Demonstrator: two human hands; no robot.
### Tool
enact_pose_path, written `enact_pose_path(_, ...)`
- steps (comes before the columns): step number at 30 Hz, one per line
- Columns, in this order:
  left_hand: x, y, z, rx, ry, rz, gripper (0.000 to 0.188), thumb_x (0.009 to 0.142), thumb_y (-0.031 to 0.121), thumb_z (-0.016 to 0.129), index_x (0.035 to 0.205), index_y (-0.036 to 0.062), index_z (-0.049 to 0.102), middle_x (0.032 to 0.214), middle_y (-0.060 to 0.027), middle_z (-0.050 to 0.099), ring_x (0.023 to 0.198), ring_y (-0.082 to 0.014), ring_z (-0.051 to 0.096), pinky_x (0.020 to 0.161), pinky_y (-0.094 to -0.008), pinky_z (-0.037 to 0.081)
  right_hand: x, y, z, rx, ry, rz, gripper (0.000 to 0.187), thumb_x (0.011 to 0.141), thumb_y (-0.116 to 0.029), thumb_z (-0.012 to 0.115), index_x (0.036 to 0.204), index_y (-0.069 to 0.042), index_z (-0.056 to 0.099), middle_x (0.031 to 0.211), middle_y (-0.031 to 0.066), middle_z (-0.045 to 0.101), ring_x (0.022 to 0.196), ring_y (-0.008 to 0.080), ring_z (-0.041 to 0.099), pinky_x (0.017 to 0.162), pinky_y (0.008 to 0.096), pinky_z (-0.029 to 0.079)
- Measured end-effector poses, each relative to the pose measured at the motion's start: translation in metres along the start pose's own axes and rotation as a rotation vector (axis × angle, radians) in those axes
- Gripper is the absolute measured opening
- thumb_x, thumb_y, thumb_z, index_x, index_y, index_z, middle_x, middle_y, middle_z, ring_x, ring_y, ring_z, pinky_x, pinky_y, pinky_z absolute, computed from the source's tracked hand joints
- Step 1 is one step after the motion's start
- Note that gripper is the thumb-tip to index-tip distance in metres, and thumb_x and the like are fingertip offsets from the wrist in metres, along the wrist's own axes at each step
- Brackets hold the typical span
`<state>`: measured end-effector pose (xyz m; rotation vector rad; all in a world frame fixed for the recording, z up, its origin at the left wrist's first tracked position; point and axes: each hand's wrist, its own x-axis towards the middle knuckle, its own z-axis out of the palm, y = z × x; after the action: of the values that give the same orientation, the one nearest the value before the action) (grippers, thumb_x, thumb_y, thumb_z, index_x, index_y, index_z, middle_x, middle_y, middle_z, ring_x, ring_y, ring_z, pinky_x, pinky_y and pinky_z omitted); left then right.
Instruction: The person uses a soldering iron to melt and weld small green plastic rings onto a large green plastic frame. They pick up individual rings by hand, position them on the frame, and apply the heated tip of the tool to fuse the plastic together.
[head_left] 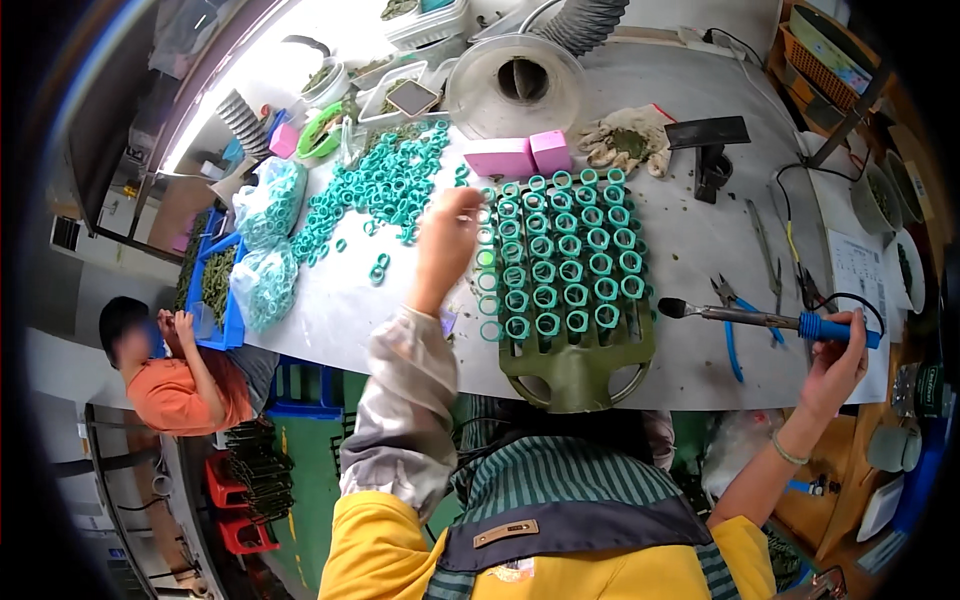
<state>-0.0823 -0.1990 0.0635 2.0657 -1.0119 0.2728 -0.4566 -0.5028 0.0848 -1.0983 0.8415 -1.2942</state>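
Observation:
A dark-green rack (pixel 578 375) with a two-holed handle lies at the table's front edge, bearing rows of turquoise rings. My left hand (pixel 448 240) is over the rack's left edge, beside its outer column of rings. Its fingers are curled together; whatever is between them cannot be made out. A loose heap of turquoise rings (pixel 375 185) spreads to the left of that hand. My right hand (pixel 836 372) grips the blue handle of a soldering iron (pixel 760 318) with a broad, dark tip. The tip points left, near the rack's right side.
Blue-handled pliers (pixel 735 325) lie below the iron's shaft. Pink blocks (pixel 500 157), a work glove (pixel 630 138) and a clear funnel hood (pixel 515 85) stand behind the rack. Bags of rings (pixel 268 285) sit at the left edge. A co-worker in orange (pixel 190 385) sits far left.

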Motion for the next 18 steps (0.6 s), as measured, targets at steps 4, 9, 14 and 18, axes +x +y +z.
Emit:
enact_pose_path(4,-0.023,-0.125,-0.055,0.51,-0.008,-0.144,0.017,0.083,0.005,0.064,0.099,0.005,0.065,0.098,-0.014,0.065,0.089,-0.0343,0.063,0.078,-0.0411,0.051,0.001,0.001,0.002,0.001,0.0,-0.011,0.031,0.093,-0.031,0.064,0.078,-0.003,0.064,0.071,0.0046,0.061,0.051,0.0077,0.048,0.048,0.0185,0.04)
enact_pose_path(9,-0.039,-0.151,-0.055,0.389,-0.136,-0.166,0.026,0.077,0.003,0.069,0.103,0.0067,0.063,0.103,-0.0124,0.063,0.09,-0.0348,0.063,0.079,-0.0411,0.051,0.001,0.001,-0.001,0.0,-0.033,-0.02,0.031,0.094,-0.03,0.064,0.078,-0.004,0.065,0.071,0.0043,0.061,0.051,0.0076,0.048,0.048,0.0193,0.04)
enact_pose_path(14,-0.052,-0.143,-0.061,0.227,-0.021,-0.427,0.021,0.082,0.01,0.073,0.102,0.0047,0.066,0.098,-0.0104,0.066,0.079,-0.0221,0.068,0.071,-0.0346,0.053,-0.002,-0.009,-0.002,-0.009,-0.024,-0.045,0.031,0.094,-0.031,0.064,0.078,-0.004,0.065,0.071,0.0042,0.061,0.051,0.0077,0.048,0.048,0.02,0.04)
enact_pose_path(18,-0.063,-0.114,-0.078,0.086,0.031,-0.464,0.03,0.083,0.013,0.073,0.112,0.0063,0.069,0.098,-0.0087,0.066,0.08,-0.0162,0.065,0.073,-0.0304,0.052,-0.007,-0.01,0.008,-0.013,-0.009,-0.044,0.031,0.093,-0.03,0.064,0.077,-0.004,0.064,0.068,0.004,0.061,0.05,0.0084,0.048,0.049,0.0207,0.04)
